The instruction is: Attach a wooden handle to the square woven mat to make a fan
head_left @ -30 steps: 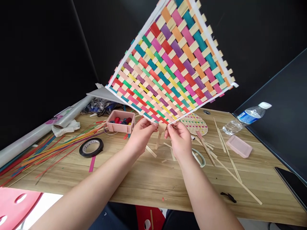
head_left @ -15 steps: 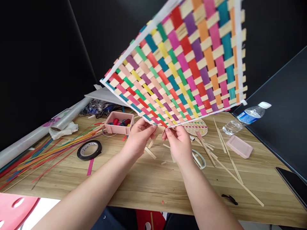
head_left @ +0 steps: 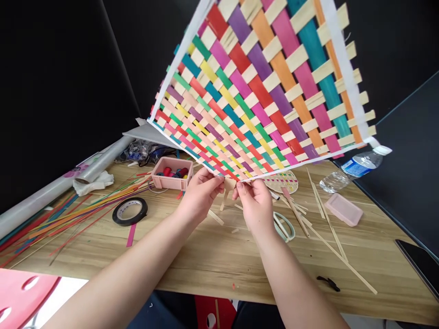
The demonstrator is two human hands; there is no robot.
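Two hands: left hand (head_left: pixel 200 194) and right hand (head_left: pixel 255 203) both pinch the low corner of the mat (head_left: pixel 260 87), fingertips closed on a pale strip end (head_left: pixel 229 183) between them.
Mat position: held up off the table (head_left: pixel 212 256), tilted, its low corner at the hands and the rest rising toward the upper right.
Work done: the weave looks complete across the visible face, coloured strips crossing pale ones; white edging (head_left: pixel 346 73) runs along the three edges in view.
Work left: judged small; pale strip ends still jut past the edging on the right side, and the corner in the fingers looks loose.
Count, mats: one large held; one small woven piece (head_left: pixel 284 182) lying on the table.
Count, tape rolls: one (head_left: pixel 130 211).
Count, pink boxes: one tray (head_left: pixel 172 173) of spools; one flat lid (head_left: pixel 343 209).
Count, bottles: one (head_left: pixel 350 171).
Count, scissors: one pair (head_left: pixel 284 226).
Count, loose strips: many, coloured (head_left: pixel 68 219) at left, pale (head_left: pixel 329 237) at right; too many to number.
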